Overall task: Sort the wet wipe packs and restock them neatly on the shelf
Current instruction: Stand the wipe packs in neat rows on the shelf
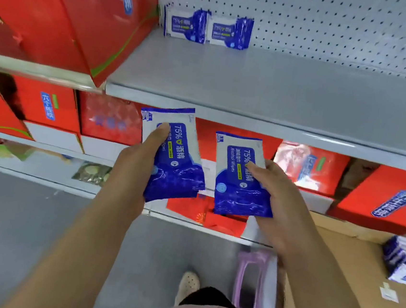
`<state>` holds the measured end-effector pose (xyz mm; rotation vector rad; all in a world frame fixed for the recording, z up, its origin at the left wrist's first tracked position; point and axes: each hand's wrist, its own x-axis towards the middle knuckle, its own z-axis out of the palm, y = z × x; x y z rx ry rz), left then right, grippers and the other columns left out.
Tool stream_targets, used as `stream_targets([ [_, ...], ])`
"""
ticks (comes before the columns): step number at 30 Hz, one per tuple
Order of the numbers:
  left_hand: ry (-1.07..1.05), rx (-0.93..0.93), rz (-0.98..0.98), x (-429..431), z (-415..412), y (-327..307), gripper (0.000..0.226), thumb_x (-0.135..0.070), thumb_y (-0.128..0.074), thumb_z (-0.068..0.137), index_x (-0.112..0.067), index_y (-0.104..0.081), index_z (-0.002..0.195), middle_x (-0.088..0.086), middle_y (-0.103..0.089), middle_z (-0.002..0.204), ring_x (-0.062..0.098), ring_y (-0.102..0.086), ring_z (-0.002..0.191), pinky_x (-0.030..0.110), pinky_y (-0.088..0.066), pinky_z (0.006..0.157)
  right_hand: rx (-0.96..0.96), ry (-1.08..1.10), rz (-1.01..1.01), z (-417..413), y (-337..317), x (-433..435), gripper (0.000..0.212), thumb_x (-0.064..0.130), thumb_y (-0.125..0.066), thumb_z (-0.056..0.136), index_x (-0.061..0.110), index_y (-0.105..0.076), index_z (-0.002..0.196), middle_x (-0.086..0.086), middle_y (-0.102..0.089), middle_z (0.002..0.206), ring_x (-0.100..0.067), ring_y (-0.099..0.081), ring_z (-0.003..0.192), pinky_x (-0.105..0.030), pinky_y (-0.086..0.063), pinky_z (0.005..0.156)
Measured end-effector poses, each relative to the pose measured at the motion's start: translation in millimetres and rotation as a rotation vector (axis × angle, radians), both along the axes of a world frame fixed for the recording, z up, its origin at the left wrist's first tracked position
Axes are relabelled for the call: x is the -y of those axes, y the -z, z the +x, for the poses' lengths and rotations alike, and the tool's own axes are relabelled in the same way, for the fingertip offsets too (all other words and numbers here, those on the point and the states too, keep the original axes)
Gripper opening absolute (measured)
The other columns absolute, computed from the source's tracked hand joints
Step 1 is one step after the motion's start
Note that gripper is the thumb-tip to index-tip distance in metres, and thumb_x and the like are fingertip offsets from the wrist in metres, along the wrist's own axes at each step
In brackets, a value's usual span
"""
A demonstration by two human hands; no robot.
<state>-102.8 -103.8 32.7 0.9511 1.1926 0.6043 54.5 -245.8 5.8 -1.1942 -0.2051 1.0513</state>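
Mainly, grey shelf [266, 85]: its deck is mostly bare, and its front lip lies just above both held packs. A pack raised too flat could be caught on that lip and knocked loose.
Red box [68, 14]: it is stood at the shelf's left end, near the row. A pack brought in from the left could be snagged on its corner.
Cardboard carton [350, 269]: it is set low at the right, with more packs seen inside.
Left hand [136, 162]: it is wrapped round the left pack [173, 160], thumb laid on the face. A slip is judged possible, since the film looks glossy.
Right hand [281, 187]: it is closed on the right pack [239, 180] by one edge only, so the pack could be tilted or dropped.
Standing packs [185, 24]: two are propped upright, side by side, at the pegboard. Both could be toppled if new ones are pushed in hard.
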Motion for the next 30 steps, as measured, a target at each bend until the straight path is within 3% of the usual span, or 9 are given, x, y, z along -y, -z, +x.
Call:
stream_targets([
  [8, -0.019, 0.129, -0.052, -126, 46, 6, 0.036, -0.051, -0.08, 0.083, -0.026, -0.071, 0.108, -0.001, -0.081, 0.093, 0.023, -0.079, 0.081, 0.052, -0.06, 0.09, 0.132, 0.044, -0.024, 65, -25, -129, 0.025, 0.012, -0.065, 0.094, 0.019, -0.062, 0.118, -0.006, -0.076, 0.104, -0.021, -0.074, 0.086, -0.031, -0.06, 0.065],
  [12, -0.003, 0.13, 0.002, -191, 79, 2, 0.037, -0.051, -0.079, 0.083, -0.025, -0.07, 0.108, 0.0, -0.081, 0.093, 0.024, -0.079, 0.085, 0.051, -0.061, 0.089, 0.534, 0.089, -0.146, 101, -31, -192, 0.022, 0.022, -0.067, 0.095, 0.028, -0.064, 0.116, 0.009, -0.076, 0.098, -0.012, -0.074, 0.088, -0.033, -0.062, 0.076],
  [15, -0.007, 0.076, 0.091, -233, 106, 3, 0.038, -0.057, -0.076, 0.085, -0.028, -0.066, 0.107, -0.005, -0.08, 0.094, 0.017, -0.078, 0.083, 0.038, -0.063, 0.074, 0.765, 0.078, -0.215, 126, -33, -232, 0.027, 0.022, -0.069, 0.094, 0.025, -0.063, 0.121, 0.006, -0.075, 0.102, -0.011, -0.073, 0.089, -0.033, -0.061, 0.078],
  [17, 0.001, 0.078, 0.152, -263, 124, 2, 0.034, -0.059, -0.073, 0.086, -0.033, -0.065, 0.106, -0.01, -0.078, 0.097, 0.013, -0.077, 0.084, 0.035, -0.063, 0.072, 0.874, 0.103, -0.287, 146, -32, -263, 0.023, 0.021, -0.071, 0.091, 0.024, -0.064, 0.113, 0.004, -0.075, 0.098, -0.011, -0.072, 0.085, -0.028, -0.059, 0.072],
  [20, -0.002, 0.107, 0.232, -302, 146, 7, 0.025, -0.054, -0.07, 0.09, -0.036, -0.063, 0.106, -0.012, -0.076, 0.099, 0.005, -0.076, 0.082, 0.029, -0.062, 0.07, 1.076, 0.162, -0.413, 169, -29, -308, 0.013, 0.024, -0.072, 0.089, 0.026, -0.064, 0.099, 0.009, -0.072, 0.095, -0.012, -0.068, 0.086, -0.03, -0.054, 0.076],
  [25, 0.108, 0.11, 0.369, -327, 155, 29, 0.028, -0.044, -0.07, 0.094, -0.029, -0.062, 0.116, -0.011, -0.075, 0.099, 0.002, -0.075, 0.082, 0.018, -0.054, 0.055, 1.401, 0.185, -0.545, 205, -25, -364, 0.014, 0.024, -0.068, 0.091, 0.021, -0.068, 0.105, 0.003, -0.07, 0.093, -0.019, -0.064, 0.089, -0.035, -0.052, 0.079],
  [30, 0.062, 0.133, 0.346, -337, 151, 37, 0.028, -0.05, -0.067, 0.093, -0.033, -0.061, 0.115, -0.015, -0.074, 0.097, -0.006, -0.071, 0.076, 0.013, -0.051, 0.052, 1.785, 0.066, -0.569, 237, -15, -405, 0.021, 0.026, -0.062, 0.092, 0.024, -0.068, 0.112, 0.008, -0.069, 0.103, -0.023, -0.058, 0.103, -0.035, -0.027, 0.088],
])
